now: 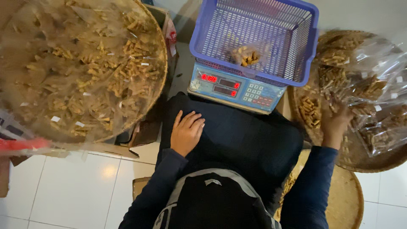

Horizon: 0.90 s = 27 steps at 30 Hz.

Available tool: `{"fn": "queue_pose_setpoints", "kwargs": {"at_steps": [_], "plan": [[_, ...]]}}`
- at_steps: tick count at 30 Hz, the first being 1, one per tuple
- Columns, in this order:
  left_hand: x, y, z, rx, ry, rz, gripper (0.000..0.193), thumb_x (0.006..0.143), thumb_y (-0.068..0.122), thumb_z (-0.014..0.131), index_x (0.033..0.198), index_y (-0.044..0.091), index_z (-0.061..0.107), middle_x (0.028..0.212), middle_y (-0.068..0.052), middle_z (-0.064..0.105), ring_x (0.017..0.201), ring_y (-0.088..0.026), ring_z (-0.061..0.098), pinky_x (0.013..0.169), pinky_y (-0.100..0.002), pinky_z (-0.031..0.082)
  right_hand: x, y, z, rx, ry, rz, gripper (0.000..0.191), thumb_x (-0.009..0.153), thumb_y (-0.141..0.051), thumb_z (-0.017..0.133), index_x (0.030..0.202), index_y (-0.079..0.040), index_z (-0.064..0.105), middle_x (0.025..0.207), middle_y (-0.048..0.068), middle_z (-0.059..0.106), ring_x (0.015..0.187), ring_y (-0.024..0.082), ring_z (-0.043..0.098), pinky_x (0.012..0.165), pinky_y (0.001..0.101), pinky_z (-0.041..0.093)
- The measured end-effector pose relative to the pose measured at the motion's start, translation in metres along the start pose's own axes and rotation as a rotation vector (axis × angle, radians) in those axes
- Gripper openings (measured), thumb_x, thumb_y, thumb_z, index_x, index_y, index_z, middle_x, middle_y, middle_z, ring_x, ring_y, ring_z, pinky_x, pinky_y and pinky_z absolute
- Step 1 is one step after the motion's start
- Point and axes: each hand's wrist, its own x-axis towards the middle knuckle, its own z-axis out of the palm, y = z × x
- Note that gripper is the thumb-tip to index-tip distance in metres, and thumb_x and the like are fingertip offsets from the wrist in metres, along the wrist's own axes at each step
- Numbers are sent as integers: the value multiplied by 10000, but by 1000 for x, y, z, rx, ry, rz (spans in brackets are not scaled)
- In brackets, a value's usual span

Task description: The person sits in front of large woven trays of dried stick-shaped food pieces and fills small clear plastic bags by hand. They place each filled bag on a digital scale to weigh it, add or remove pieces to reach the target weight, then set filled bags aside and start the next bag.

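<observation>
Two hands are at work, and each does its own job. The right hand reaches out to the side and digs into a heap of brown snack sticks on a woven tray; its fingers curl down among them, so I cannot tell if it has some yet. Clear bags of sticks lie just past that hand, touching its far side. To do this well, the hand should pinch only a few sticks and lift them slowly, so none drop. The left hand rests flat and open on the dark lap, holding nothing. Ahead of both hands sits a blue scale with a purple basket on top. One small filled bag lies inside it. Far to the left is a big round tray piled with more bags.
</observation>
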Motion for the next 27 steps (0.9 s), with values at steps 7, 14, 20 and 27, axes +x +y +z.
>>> {"fn": "queue_pose_setpoints", "kwargs": {"at_steps": [7,14,20,27], "plan": [[0,1,5,15,-16,12,153,922,152,740,1064,99,756,1181,-44,714,1226,-246,639,1173,-546,372,-39,21,44,275,-383,267,566,948,-352,761,1429,-89,619,1213,207,702,1100,371,677,940,487,524],[0,0,6,18,-17,23,154,917,152,746,1060,96,753,1181,-44,715,1228,-244,640,1173,-547,380,-35,11,40,118,-407,230,442,955,-342,826,1310,-104,714,1105,199,742,1064,405,674,1042,524,447],[3,1,5,22,-26,22,165,901,153,745,1057,98,754,1183,-52,718,1225,-254,640,1163,-558,376,20,-79,-40,243,49,5,485,907,-182,851,1364,-132,696,1396,257,531,1258,410,579,1053,477,483],[2,8,4,-62,-35,3,123,917,161,738,1030,117,756,1145,-33,732,1186,-243,662,1167,-575,353,92,-232,-89,221,-165,-606,502,825,-125,815,1315,-115,709,1468,250,499,1239,403,610,959,443,560]]}}
